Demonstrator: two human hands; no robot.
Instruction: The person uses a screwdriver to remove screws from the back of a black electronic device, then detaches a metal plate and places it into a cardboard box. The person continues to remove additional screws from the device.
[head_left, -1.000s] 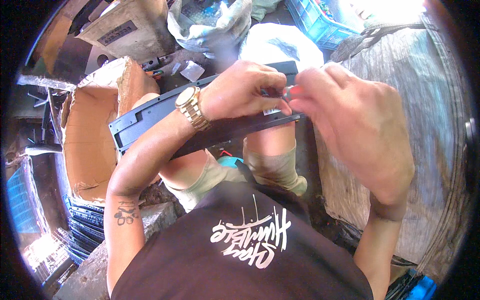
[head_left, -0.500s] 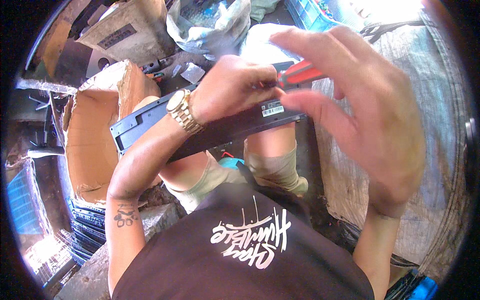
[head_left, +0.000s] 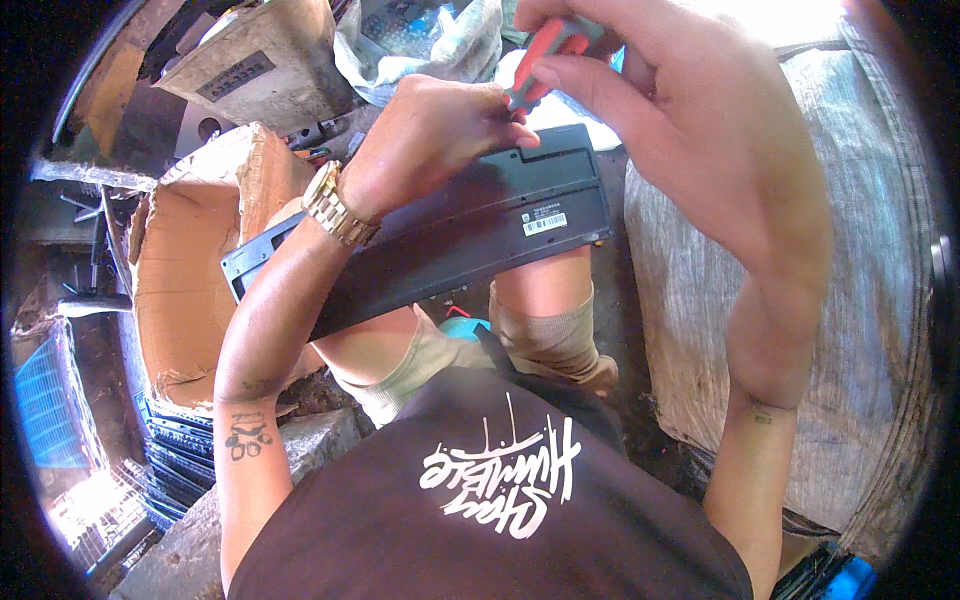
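Note:
Across my thighs lies a black keyboard [head_left: 450, 230] with its underside up, a white barcode label near its right end. My right hand [head_left: 690, 110] is closed on the red-and-grey handle of a screwdriver [head_left: 530, 75], which slants down to the left. Above the keyboard's far edge, my left hand [head_left: 430, 140] is closed with its fingers around the front end of the screwdriver. Those fingers hide the shaft and tip, so I cannot tell whether the tip touches a screw.
An open cardboard box [head_left: 190, 290] stands at my left, with a stack of black panels [head_left: 180, 450] nearer to me. Beyond the keyboard are a dirty white bin [head_left: 250, 80] and a white sack [head_left: 440, 50]. A grey woven sheet [head_left: 740, 330] covers the right side.
My right hand has moved away from me and leftward, tipping the screwdriver more upright. My left hand has shifted slightly left and away, uncovering more of the keyboard's right part.

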